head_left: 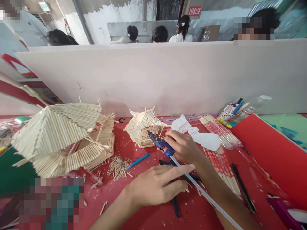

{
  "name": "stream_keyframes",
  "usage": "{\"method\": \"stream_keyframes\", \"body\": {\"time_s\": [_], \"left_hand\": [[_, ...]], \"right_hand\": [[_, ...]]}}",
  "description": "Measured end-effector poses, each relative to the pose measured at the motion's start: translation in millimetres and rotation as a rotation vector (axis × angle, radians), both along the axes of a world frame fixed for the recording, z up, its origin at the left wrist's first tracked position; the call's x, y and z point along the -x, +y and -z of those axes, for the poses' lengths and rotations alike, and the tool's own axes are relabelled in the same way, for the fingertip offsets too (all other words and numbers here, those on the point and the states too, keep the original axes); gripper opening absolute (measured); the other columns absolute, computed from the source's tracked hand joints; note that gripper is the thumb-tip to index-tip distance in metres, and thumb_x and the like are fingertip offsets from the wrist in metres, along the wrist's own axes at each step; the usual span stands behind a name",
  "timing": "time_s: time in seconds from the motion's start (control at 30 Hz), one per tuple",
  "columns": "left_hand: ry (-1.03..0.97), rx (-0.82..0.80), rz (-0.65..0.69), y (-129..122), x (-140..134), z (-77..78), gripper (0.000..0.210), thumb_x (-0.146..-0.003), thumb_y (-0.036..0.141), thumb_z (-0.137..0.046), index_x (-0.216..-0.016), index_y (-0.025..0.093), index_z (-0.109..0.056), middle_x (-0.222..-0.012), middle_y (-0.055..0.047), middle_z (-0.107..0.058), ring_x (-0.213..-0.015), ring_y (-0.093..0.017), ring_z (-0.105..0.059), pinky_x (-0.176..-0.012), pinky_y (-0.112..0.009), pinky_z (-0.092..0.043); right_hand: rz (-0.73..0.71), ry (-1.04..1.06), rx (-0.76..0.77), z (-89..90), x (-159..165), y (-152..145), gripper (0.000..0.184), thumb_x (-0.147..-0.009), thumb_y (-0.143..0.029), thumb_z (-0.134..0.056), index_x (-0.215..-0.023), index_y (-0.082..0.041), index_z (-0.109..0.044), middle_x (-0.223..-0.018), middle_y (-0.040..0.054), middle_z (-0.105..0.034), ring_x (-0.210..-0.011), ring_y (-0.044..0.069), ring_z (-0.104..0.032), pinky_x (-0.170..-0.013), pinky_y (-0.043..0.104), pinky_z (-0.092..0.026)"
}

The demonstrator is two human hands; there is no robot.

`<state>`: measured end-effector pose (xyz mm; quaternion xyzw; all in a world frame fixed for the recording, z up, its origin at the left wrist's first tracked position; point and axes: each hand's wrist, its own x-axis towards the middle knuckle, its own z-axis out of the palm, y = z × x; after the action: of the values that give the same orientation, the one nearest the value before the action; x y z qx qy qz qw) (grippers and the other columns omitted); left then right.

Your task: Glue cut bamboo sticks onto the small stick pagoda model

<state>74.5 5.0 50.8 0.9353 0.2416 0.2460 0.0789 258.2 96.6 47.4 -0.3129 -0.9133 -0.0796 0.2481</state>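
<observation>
At your far edge, one white partition, running behind the red desk. From your left: one large two-tiered stick model; one heap of cut stick ends; one blue pen, aslant, desk surface showing between it and the next item; one small stick model, near the partition. Your left hand, fingers loose and apart, holding nothing visible, index finger crossing over the glue stick; contact cannot be told. One blue glue gun, mid-desk, nozzle toward the small stick model, long axis running far left to near right, glue stick trailing behind. Your right hand, closed round the gun. Crumpled white tissue; clear packets holding bundled sticks; one patterned cup holding pens; one red board, bounding your right side.
</observation>
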Motion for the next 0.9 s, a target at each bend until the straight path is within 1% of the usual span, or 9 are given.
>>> {"method": "stream_keyframes", "body": {"time_s": [0.13, 0.23, 0.33, 0.47, 0.57, 0.67, 0.77, 0.83, 0.9], "left_hand": [[-0.12, -0.013, 0.0, 1, -2, 1.1, 0.038, -0.109, 0.02, -0.03, -0.105, 0.015, -0.068, -0.125, -0.008, -0.072, -0.097, -0.012, -0.072, -0.092, -0.025, -0.06], [-0.211, 0.023, -0.003, 1, -1, 1.0, 0.032, -0.108, 0.017, -0.032, -0.107, 0.014, -0.064, -0.122, -0.009, -0.071, -0.093, -0.011, -0.073, -0.087, -0.024, -0.062], [-0.304, 0.056, -0.004, 3, -1, 1.9, 0.022, -0.107, 0.017, -0.04, -0.107, 0.013, -0.061, -0.116, -0.011, -0.071, -0.094, -0.013, -0.073, -0.082, -0.022, -0.062], [-0.371, 0.113, 0.012, 4, -2, 1.5, 0.015, -0.105, 0.017, -0.046, -0.106, 0.014, -0.061, -0.116, -0.011, -0.07, -0.102, -0.014, -0.072, -0.088, -0.024, -0.062], [-0.378, 0.122, 0.012, 3, -2, 0.0, 0.015, -0.105, 0.018, -0.047, -0.105, 0.014, -0.062, -0.118, -0.011, -0.07, -0.102, -0.013, -0.072, -0.088, -0.024, -0.062], [-0.364, 0.104, 0.019, 2, -2, -0.7, 0.018, -0.105, 0.017, -0.045, -0.107, 0.015, -0.063, -0.127, -0.011, -0.069, -0.098, -0.012, -0.073, -0.084, -0.022, -0.062], [-0.372, 0.058, 0.039, 2, -2, 0.1, 0.022, -0.107, 0.017, -0.041, -0.11, 0.016, -0.063, -0.134, -0.011, -0.067, -0.096, -0.01, -0.074, -0.081, -0.019, -0.061], [-0.371, 0.043, 0.043, 3, 0, 1.3, 0.026, -0.108, 0.018, -0.037, -0.113, 0.016, -0.062, -0.128, -0.009, -0.071, -0.092, -0.009, -0.074, -0.081, -0.019, -0.061], [-0.341, 0.003, 0.058, 5, 2, 2.4, 0.028, -0.108, 0.017, -0.034, -0.114, 0.016, -0.062, -0.118, -0.007, -0.074, -0.088, -0.009, -0.073, -0.08, -0.021, -0.06]], "right_hand": [[-0.011, 0.025, -0.018, 0.0, 5, -3, 0.018, -0.091, -0.012, -0.045, -0.086, -0.019, -0.061, -0.089, 0.0078, -0.064, -0.076, 0.019, -0.055, -0.062, 0.031, -0.041], [-0.032, 0.048, -0.061, 2.1, 7, -3, 0.018, -0.092, -0.012, -0.045, -0.084, -0.019, -0.06, -0.087, 0.0068, -0.063, -0.074, 0.018, -0.054, -0.061, 0.031, -0.04], [-0.042, 0.04, -0.103, 6.7, 7, -1, 0.018, -0.093, -0.013, -0.047, -0.084, -0.019, -0.061, -0.085, 0.007, -0.063, -0.073, 0.019, -0.054, -0.06, 0.032, -0.04], [-0.064, 0.033, -0.141, 11.6, 7, 1, 0.014, -0.094, -0.017, -0.051, -0.088, -0.017, -0.064, -0.09, 0.0099, -0.065, -0.078, 0.021, -0.057, -0.06, 0.032, -0.041], [-0.054, 0.029, -0.118, 11.4, 7, 0, 0.016, -0.098, -0.021, -0.052, -0.088, -0.017, -0.064, -0.09, 0.0093, -0.065, -0.078, 0.021, -0.058, -0.061, 0.032, -0.042], [-0.038, 0.034, -0.066, 9.1, 6, 0, 0.022, -0.101, -0.022, -0.049, -0.086, -0.018, -0.063, -0.085, 0.0073, -0.064, -0.075, 0.019, -0.057, -0.06, 0.03, -0.041], [-0.053, 0.077, -0.037, 7.7, 2, 4, 0.023, -0.102, -0.032, -0.052, -0.087, -0.018, -0.063, -0.086, 0.007, -0.063, -0.074, 0.018, -0.057, -0.058, 0.029, -0.041], [-0.058, 0.129, -0.02, 8.2, -1, 8, 0.026, -0.101, -0.039, -0.055, -0.087, -0.019, -0.062, -0.087, 0.0067, -0.063, -0.073, 0.017, -0.058, -0.058, 0.028, -0.042], [-0.054, 0.18, 0.032, 9.7, -5, 13, 0.027, -0.101, -0.042, -0.056, -0.087, -0.02, -0.061, -0.086, 0.0054, -0.062, -0.07, 0.016, -0.057, -0.058, 0.027, -0.043]]}}
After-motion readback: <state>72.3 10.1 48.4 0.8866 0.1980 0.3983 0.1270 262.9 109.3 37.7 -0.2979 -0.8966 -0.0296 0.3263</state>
